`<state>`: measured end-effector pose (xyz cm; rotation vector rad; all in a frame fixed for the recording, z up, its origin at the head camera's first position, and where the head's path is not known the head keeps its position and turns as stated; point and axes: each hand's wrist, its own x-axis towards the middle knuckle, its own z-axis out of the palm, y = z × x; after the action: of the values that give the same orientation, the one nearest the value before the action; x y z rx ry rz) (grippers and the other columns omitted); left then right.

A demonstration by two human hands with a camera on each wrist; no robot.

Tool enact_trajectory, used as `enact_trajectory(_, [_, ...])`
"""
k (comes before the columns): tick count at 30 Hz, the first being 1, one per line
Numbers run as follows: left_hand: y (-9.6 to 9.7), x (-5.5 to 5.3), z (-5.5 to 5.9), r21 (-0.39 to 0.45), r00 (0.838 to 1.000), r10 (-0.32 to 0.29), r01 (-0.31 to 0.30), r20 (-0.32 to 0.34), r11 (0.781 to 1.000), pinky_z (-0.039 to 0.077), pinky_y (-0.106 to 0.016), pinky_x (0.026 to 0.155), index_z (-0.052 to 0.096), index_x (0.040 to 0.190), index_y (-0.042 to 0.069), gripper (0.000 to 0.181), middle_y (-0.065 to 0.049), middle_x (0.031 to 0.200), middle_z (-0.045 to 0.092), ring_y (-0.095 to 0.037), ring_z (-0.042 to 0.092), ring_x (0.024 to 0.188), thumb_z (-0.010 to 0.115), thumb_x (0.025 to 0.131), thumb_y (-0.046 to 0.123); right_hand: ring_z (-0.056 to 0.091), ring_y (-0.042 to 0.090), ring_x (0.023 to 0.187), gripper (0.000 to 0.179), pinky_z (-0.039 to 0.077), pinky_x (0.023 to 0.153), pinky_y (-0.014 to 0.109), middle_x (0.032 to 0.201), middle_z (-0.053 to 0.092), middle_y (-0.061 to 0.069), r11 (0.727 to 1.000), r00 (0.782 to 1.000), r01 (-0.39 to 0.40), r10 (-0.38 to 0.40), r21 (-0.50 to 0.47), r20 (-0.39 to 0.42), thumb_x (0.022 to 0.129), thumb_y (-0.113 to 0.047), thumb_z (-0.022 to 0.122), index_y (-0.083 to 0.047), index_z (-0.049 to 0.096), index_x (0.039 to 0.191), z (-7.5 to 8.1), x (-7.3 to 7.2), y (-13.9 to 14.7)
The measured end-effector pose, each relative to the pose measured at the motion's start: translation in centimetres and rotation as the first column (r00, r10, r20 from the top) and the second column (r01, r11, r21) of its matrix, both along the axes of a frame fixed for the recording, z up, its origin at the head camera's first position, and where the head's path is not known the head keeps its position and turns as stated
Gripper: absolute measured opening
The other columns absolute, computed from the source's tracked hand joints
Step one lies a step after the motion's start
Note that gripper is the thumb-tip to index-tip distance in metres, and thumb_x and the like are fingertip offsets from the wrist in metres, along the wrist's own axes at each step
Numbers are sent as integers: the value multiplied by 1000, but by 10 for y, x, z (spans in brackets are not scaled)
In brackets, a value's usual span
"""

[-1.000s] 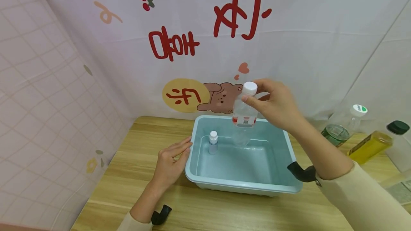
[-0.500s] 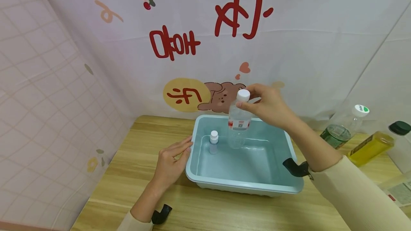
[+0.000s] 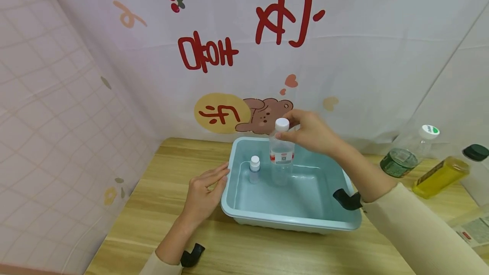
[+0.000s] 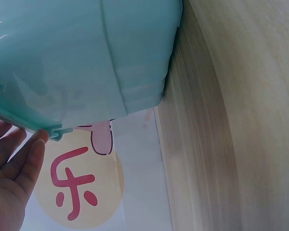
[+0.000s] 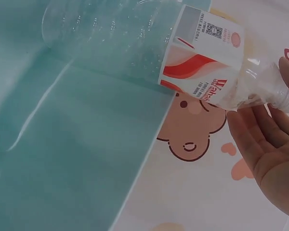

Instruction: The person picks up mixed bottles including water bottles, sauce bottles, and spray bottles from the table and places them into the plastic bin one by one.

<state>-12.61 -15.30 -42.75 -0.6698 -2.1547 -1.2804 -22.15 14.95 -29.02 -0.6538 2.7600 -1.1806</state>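
Observation:
My right hand [image 3: 311, 133] holds a clear plastic water bottle [image 3: 282, 156] by its neck, just under the white cap. The bottle stands upright, its lower part inside a light blue basin [image 3: 290, 214]. In the right wrist view its red-and-white label [image 5: 202, 57] shows, with thumb and fingers round the neck. A small bottle [image 3: 254, 171] with a white cap stands in the basin, left of the water bottle. My left hand [image 3: 204, 192] rests at the basin's left rim with fairly straight fingers; the left wrist view shows its fingertips [image 4: 41, 137] touching the rim.
On the wooden table [image 3: 153, 207], at the right, stand a clear bottle with a green label [image 3: 401, 160], a bottle of yellow liquid [image 3: 441, 177] and a dark-capped container [image 3: 475, 152]. A printed white cloth [image 3: 344, 63] hangs behind the basin.
My right hand has lowered the water bottle into the basin, moving down and a little left. My left hand has stayed at the rim.

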Motion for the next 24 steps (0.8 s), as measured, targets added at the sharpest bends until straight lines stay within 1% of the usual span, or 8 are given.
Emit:
enact_trajectory(6, [-1, -1, -2, 28, 1000, -16, 15, 23, 999, 52, -19, 98, 77, 116, -7, 24, -20, 127, 72, -33, 71, 117, 70, 93, -8, 64, 28, 110, 35, 56, 92, 48, 112, 70, 8, 999, 999, -31, 31, 28, 7, 90, -19, 84, -5, 68, 118, -5, 0, -3])
enact_trajectory(11, [-1, 0, -2, 29, 1000, -13, 13, 16, 1000, 51, -18, 98, 77, 116, -7, 24, -19, 127, 72, -34, 71, 116, 70, 93, -8, 64, 27, 108, 36, 55, 92, 46, 112, 70, 7, 999, 999, -45, 45, 29, 21, 89, -18, 85, -6, 67, 118, -8, 0, -4])
enact_trajectory(16, [0, 1, -1, 27, 1000, -15, 14, 18, 1000, 51, -18, 98, 76, 116, -8, 24, -21, 126, 71, -35, 71, 116, 70, 93, -9, 64, 27, 108, 37, 56, 91, 45, 112, 70, 7, 998, 998, -50, 49, 33, 33, 89, -17, 85, -5, 67, 119, -9, 1, -5])
enact_trajectory(23, [0, 1, -1, 26, 1000, -10, 9, 29, 1000, 51, -18, 97, 77, 116, -7, 24, -17, 128, 71, -34, 71, 116, 70, 93, -8, 65, 25, 108, 37, 56, 91, 45, 111, 71, 6, 997, 997, -71, 70, 41, 22, 88, -16, 86, -5, 67, 117, -8, 3, -4])
enact_trajectory(24, [-1, 1, -1, 26, 1000, -10, 9, 29, 1000, 51, -18, 98, 77, 116, -7, 24, -18, 128, 71, -34, 71, 116, 70, 93, -8, 65, 25, 107, 36, 55, 91, 44, 110, 71, 6, 996, 997, -74, 73, 44, 18, 88, -16, 86, -6, 67, 117, -8, 3, -3])
